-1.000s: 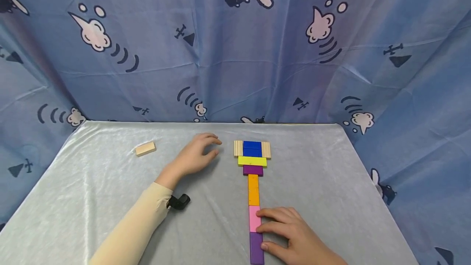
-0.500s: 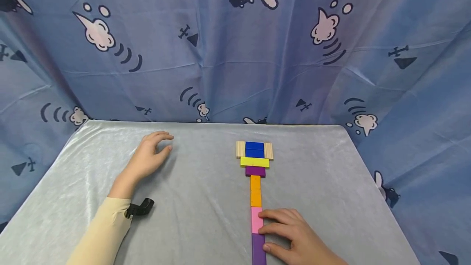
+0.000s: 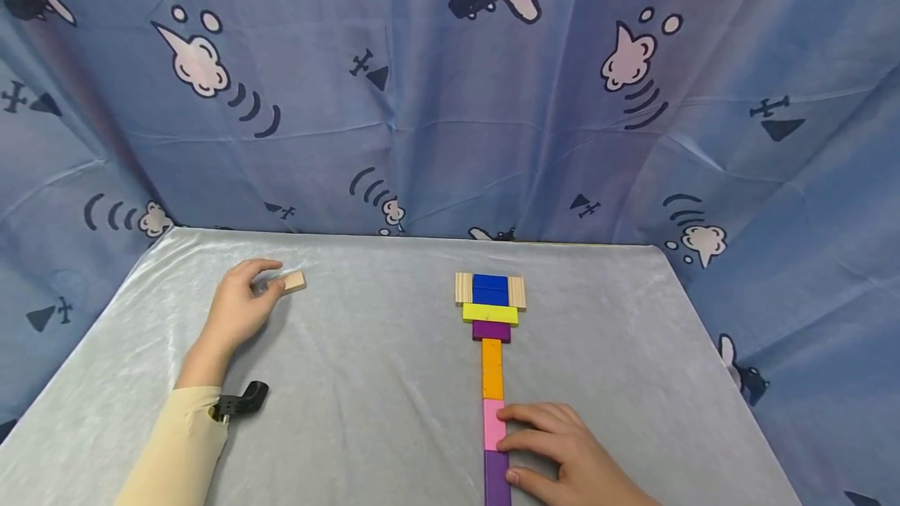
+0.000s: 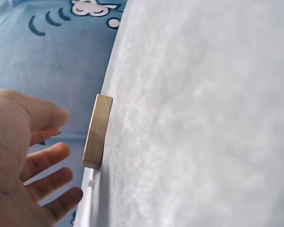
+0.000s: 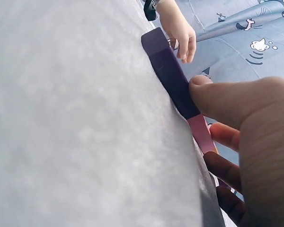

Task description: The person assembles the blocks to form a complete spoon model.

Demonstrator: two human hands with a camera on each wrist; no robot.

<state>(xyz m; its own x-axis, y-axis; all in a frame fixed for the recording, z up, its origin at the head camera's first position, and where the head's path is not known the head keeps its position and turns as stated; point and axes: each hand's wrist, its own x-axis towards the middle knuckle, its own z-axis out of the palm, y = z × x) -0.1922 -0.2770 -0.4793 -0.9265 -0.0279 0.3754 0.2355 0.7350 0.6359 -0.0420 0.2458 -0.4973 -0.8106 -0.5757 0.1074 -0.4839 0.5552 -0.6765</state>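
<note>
A plain wooden block (image 3: 294, 282) lies at the left of the table, and my left hand (image 3: 242, 303) hovers beside and partly over it. The left wrist view shows that wooden block (image 4: 97, 131) with a gap to the loosely bent fingers. Toward the front, my right hand (image 3: 562, 447) rests with its fingertips at the right edge of the pink block (image 3: 494, 424) and its thumb at the purple block (image 3: 497, 479). From the right wrist, the thumb is seen touching the dark purple block (image 5: 173, 75). Nothing is gripped by either hand.
Up the same line lie an orange strip (image 3: 492, 369), a dark purple block (image 3: 491, 330) and a yellow block (image 3: 490, 314). Blue blocks (image 3: 490, 290) flanked by plain wooden pieces (image 3: 516, 293) top it. A patterned blue curtain (image 3: 436, 100) hangs behind the white-clothed table (image 3: 366, 381).
My left hand has moved left from near the row of blocks to the lone wooden block, passing in front of it. The right hand has stayed by the pink and purple blocks.
</note>
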